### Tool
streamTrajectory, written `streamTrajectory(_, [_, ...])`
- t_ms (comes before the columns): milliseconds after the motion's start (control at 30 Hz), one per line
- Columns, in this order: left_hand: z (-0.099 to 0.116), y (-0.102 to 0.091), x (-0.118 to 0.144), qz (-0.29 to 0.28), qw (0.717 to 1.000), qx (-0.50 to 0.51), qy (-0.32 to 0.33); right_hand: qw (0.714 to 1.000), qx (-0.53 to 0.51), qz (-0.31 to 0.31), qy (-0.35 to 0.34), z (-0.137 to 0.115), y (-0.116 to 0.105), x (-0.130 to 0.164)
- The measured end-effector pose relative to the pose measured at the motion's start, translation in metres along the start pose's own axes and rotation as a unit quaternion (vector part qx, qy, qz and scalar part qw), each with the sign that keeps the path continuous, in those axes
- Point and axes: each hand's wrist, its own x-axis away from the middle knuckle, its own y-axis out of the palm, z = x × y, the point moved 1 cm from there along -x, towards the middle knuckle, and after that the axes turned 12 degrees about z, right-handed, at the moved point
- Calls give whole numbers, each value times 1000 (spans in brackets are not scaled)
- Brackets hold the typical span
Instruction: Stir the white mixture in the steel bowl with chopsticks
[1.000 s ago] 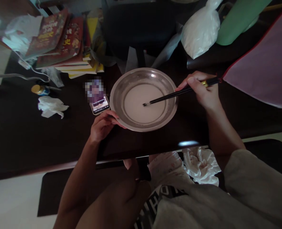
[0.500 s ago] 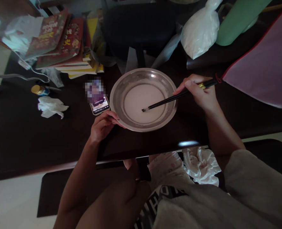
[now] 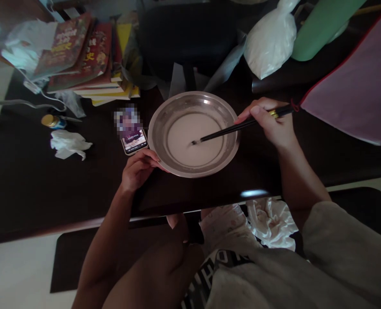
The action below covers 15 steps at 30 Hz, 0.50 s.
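A wide stainless-steel bowl (image 3: 158,113) sits near the table's front edge, holding a cloudy whitish liquid (image 3: 185,133). My left hand (image 3: 140,167) grips the bowl's lower-left rim, with the fingertips at the edge and part of the grip hidden under it. On the right, my right hand (image 3: 269,118) is closed around black chopsticks (image 3: 229,129) with a gold band near the upper end. They slant down to the left across the bowl's right rim. Their tips are in the liquid near the middle and look slightly blurred.
A lit phone (image 3: 135,140) lies left of the bowl, by a crumpled tissue (image 3: 69,143) and a small gold-capped jar (image 3: 53,121). Stacked books (image 3: 80,56) stand back left. A tied bag of white stuff (image 3: 269,43), a green cylinder (image 3: 322,30) and a pink cloth (image 3: 354,86) are right.
The chopstick tips have shifted slightly up within the liquid. My left hand and the bowl stay almost in place.
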Motion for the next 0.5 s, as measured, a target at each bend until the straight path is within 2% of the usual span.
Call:
streamTrajectory(100, [-1,-1,0,18,1000,-17,-5,1000,-11,25,0,-1,-2,0])
streamTrajectory(267, [-3,-6,1,45,999,-22,-17,999,19,-36,-6,-2,1,0])
streamTrajectory(367, [-3,-5,1,37,999,-12,-15,999,28,-16,-28,-5,0,-1])
streamTrajectory(500, [0,0,1,14,1000,1,14,1000,-4,4,-19,-7,-3,1])
